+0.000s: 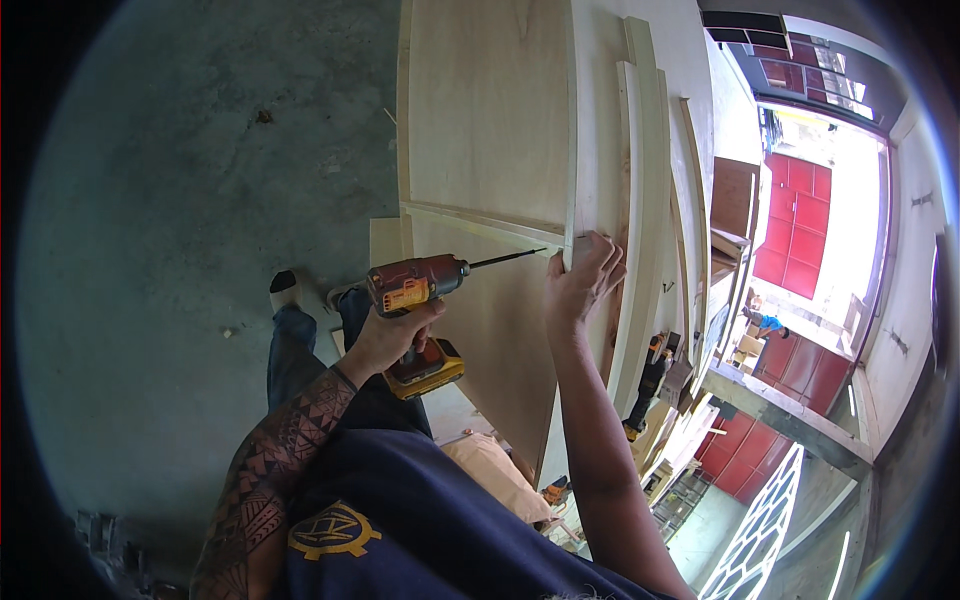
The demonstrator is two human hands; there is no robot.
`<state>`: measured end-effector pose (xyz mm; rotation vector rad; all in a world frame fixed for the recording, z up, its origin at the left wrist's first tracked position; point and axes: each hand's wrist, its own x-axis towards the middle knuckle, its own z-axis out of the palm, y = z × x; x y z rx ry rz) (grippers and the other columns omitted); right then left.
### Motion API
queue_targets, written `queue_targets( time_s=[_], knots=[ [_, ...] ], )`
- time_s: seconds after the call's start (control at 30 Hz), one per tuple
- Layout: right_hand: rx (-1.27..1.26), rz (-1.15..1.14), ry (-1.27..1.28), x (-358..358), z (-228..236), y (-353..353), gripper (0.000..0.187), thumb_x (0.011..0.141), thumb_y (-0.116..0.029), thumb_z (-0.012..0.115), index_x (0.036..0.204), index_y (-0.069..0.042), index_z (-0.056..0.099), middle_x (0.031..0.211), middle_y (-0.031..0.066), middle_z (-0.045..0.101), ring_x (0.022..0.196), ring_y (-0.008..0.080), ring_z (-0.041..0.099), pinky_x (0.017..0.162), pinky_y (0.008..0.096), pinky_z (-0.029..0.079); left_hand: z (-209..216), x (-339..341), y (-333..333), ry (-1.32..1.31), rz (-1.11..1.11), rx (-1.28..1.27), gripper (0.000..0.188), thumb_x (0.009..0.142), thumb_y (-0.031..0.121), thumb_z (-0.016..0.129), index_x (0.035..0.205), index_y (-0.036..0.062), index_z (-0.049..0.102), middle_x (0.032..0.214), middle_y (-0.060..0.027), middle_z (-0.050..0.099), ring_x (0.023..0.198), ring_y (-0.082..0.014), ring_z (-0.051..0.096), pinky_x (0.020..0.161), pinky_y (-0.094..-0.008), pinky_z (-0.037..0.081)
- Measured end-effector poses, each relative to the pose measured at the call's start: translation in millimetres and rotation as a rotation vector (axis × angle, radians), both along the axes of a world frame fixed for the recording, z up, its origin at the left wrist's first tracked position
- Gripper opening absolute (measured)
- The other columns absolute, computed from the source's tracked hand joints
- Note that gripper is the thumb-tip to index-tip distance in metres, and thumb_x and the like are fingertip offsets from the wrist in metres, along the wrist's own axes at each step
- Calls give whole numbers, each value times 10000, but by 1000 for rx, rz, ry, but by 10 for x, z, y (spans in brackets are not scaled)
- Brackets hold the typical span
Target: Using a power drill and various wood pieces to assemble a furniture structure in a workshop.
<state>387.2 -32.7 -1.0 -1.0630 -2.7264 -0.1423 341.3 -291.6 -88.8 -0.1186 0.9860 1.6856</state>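
Observation:
My left hand [390, 335] is wrapped around the grip of a cordless impact driver [415, 285], orange-red and black with a yellow-and-black battery at its base. A long dark bit [507, 257] points right from the driver. Its tip meets, or nearly meets, the end of a thin wooden strip [480, 222] that crosses a pale plywood panel [485, 110]. Close by the tip, my right hand [585, 275] is closed over the panel's edge where the strip ends, thumb on one side and fingers on the other. Any screw at the tip is too small to make out.
Long wooden boards [640, 200] lie beside the panel on the right. Another power tool [650, 385] rests past my right forearm. Grey concrete floor [200, 200] spreads at left, my legs and feet over it. A person in blue [768, 323] is far off near red doors [795, 225].

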Motion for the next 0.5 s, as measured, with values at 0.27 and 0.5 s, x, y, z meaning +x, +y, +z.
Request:
queue_targets(
  time_s=[0.27,0.5],
  knots=[
    [18,35,-24,29,-13,26,742,730,12,868,1364,-73,493,1358,153,543,1195,412,496,1069,518,432,-18,21,71,14,7,7,228,1061,207,679,889,64,633,663,24,575,531,-66,552,515,-271,486],
    [-2,20,-35,14,8,4,737,740,1,874,1364,-77,490,1375,159,552,1195,415,503,1082,522,422,-48,27,127,37,-21,-18,205,1059,221,686,940,55,668,669,9,586,548,-93,565,516,-289,494]
  ],
)
